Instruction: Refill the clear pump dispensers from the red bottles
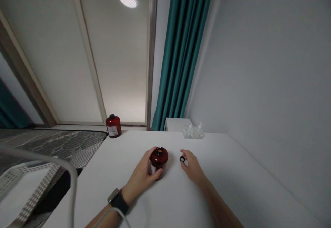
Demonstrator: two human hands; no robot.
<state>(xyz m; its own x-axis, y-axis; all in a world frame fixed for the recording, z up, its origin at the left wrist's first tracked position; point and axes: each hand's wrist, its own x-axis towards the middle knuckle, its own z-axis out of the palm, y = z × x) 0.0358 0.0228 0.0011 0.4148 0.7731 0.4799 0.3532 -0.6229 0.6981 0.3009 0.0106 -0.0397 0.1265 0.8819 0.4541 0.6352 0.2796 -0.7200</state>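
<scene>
The left hand [141, 175] is wrapping half-curled around an uncapped bottle [159, 158], right of which the right hand [192, 165] is narrowly pinching a cap [182, 159], while beyond that bottle a capped jar-like bottle [113, 126] is standing.

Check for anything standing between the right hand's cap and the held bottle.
Nothing visible does; only white tabletop shows between the black cap in the right hand and the red bottle in the left hand.
</scene>
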